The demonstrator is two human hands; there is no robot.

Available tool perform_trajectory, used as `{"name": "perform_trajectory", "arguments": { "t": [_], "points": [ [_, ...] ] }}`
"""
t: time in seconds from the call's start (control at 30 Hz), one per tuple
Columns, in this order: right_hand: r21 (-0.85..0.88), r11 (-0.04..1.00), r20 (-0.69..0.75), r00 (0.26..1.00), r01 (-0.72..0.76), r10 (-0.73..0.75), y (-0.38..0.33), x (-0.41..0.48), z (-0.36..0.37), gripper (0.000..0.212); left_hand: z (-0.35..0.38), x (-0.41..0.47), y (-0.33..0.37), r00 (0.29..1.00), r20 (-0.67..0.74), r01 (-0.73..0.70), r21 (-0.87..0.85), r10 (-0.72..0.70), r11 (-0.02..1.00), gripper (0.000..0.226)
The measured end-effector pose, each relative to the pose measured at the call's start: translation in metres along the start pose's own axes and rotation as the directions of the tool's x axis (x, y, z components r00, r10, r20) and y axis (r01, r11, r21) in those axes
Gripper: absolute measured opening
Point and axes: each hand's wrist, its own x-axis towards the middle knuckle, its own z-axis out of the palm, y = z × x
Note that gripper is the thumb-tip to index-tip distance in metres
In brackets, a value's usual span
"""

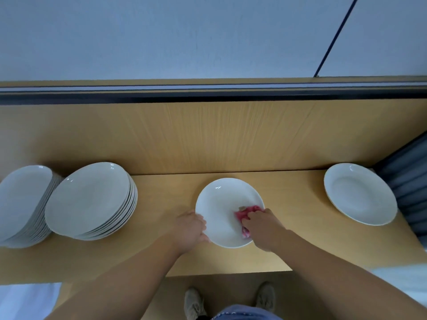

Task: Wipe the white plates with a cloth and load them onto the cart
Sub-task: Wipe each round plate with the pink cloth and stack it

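Observation:
A single white plate (219,202) lies flat on the wooden shelf (166,195) in front of me. My left hand (191,228) grips its left rim, fingers curled over the edge. My right hand (261,224) holds a bunched pink cloth (243,214) and presses it on the plate's right side. Two stacks of white plates stand at the left: a nearer stack (90,200) and one at the frame's edge (22,204). Another white plate (359,194) lies alone at the far right.
The shelf has a wooden back panel (208,137) and a pale wall above. A dark grey ribbed object (411,181) stands at the shelf's right end. The shelf's front edge is just below my wrists. My shoes show on the floor beneath.

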Motion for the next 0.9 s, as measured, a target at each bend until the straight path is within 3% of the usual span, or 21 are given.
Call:
{"name": "perform_trajectory", "arguments": {
  "t": [0.13, 0.23, 0.3, 0.43, 0.5, 0.6, 0.7, 0.9],
  "points": [
    [0.046, 0.998, 0.032, 0.998, 0.048, -0.049, -0.014, -0.018, -0.008, 0.039, -0.002, 0.002, 0.002, 1.0, 0.014, 0.022, 0.013, -0.022, 1.0, 0.048],
    [0.105, 0.991, 0.059, 0.994, 0.081, -0.087, -0.022, -0.025, -0.016, 0.028, -0.004, 0.003, 0.003, 0.999, 0.022, 0.034, 0.02, -0.034, 0.999, 0.047],
    [0.216, 0.97, 0.074, 0.989, 0.108, -0.126, -0.025, -0.027, -0.018, 0.025, -0.005, 0.005, 0.004, 0.999, 0.025, 0.041, 0.033, -0.042, 0.999, 0.049],
    [0.509, 0.854, 0.096, 0.979, 0.107, -0.18, -0.023, -0.031, -0.019, 0.042, -0.008, 0.007, 0.004, 0.998, 0.045, 0.051, 0.047, -0.053, 0.998, 0.052],
    [0.571, 0.815, 0.053, 0.986, 0.1, -0.158, -0.014, -0.035, -0.022, 0.045, -0.014, 0.005, 0.007, 0.998, 0.031, 0.054, 0.021, -0.054, 0.998, 0.05],
    [0.512, 0.854, -0.067, 0.995, 0.096, -0.072, 0.007, -0.043, -0.025, 0.056, -0.019, -0.002, 0.022, 0.999, 0.007, 0.051, 0.0, -0.051, 0.999, 0.049],
    [0.494, 0.867, -0.176, 0.984, 0.064, 0.028, 0.031, -0.05, -0.027, 0.053, -0.017, -0.003, 0.045, 0.999, -0.052, 0.011, -0.004, -0.011, 1.0, 0.051],
    [0.504, 0.861, -0.284, 0.954, 0.067, 0.092, 0.061, -0.053, -0.023, 0.063, -0.012, 0.011, 0.101, 0.99, -0.135, -0.031, -0.014, 0.029, 0.999, 0.037]
  ]
}}
